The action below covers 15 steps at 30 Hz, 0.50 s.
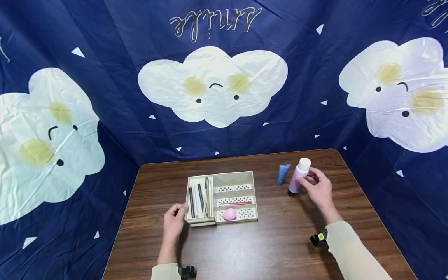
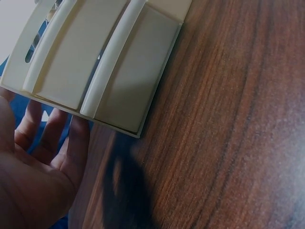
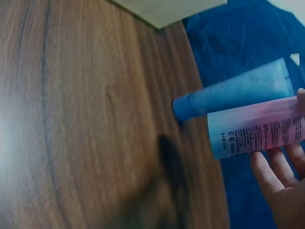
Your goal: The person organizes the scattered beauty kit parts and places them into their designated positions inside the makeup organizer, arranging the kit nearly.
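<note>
In the head view my right hand [image 1: 320, 191] grips a pink-to-blue bottle [image 1: 297, 178] with a white cap, its thumb across the front. The right wrist view shows printed text on the bottle [image 3: 252, 131] and fingers around its side. Just left of it, a blue tube [image 1: 282, 174] stands on its cap. My left hand [image 1: 174, 221] holds the left edge of a cream organizer [image 1: 235, 178], thumb at the rim near the front corner. From the left wrist, its fingers reach the side wall, beside the drawer fronts [image 2: 131, 76].
Dark pens [image 1: 200, 196] and slim brushes [image 1: 207, 194] lie in the organizer's left section. A red-handled brush [image 1: 238, 203] and a pink egg-shaped sponge [image 1: 229, 214] lie in its right compartments. Dark blue cloud-print fabric [image 1: 210, 144] surrounds the wooden table [image 1: 245, 249].
</note>
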Available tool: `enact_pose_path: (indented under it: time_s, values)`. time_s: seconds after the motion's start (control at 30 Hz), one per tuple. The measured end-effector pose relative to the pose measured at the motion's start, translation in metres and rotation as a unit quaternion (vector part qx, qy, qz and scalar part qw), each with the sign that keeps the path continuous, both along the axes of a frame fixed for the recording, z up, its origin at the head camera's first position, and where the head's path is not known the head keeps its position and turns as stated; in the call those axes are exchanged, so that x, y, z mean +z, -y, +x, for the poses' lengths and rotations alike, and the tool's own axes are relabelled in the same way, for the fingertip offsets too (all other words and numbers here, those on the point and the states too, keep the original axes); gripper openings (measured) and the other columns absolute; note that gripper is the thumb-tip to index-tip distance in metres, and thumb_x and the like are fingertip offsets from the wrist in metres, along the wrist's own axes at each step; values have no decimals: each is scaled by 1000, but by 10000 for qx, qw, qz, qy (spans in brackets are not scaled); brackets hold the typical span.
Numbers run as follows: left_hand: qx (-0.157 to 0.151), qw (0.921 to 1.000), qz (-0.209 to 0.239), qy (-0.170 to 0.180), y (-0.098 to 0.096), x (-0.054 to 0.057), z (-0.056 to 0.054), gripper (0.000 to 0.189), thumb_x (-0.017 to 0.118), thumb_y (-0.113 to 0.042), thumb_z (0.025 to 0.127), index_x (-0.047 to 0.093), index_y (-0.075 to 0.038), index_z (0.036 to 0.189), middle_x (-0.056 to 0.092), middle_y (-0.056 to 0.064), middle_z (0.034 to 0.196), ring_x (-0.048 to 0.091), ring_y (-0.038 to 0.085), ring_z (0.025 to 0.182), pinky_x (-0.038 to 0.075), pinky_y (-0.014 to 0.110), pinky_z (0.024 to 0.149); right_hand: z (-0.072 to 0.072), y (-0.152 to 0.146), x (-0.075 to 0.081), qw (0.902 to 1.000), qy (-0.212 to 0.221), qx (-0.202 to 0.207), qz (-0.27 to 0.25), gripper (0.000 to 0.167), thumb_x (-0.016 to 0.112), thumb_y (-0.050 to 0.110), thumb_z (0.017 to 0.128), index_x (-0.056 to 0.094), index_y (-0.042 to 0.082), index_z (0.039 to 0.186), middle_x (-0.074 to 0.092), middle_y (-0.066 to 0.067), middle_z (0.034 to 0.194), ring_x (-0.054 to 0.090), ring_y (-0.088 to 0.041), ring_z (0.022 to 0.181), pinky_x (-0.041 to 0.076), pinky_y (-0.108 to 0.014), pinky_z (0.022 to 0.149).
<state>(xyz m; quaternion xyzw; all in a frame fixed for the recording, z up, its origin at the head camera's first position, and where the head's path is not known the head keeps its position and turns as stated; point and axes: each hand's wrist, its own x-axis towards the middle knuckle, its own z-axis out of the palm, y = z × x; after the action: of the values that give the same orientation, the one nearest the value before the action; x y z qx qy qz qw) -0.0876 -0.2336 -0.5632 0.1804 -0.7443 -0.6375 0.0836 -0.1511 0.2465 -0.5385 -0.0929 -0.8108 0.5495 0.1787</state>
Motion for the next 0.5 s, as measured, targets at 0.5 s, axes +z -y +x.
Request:
enact_pose_path:
  time_s: [0.5]
  values:
    - [18,10000,-30,-4,0,2,1,15,69,-6,95,68,6,87,61,-8,75,51,8,65,44,22,57,13,59,60,9961,-192,861,3,43,82,-1,83,63,-10,121,70,-28,112,71,-17,95,56,-15,81]
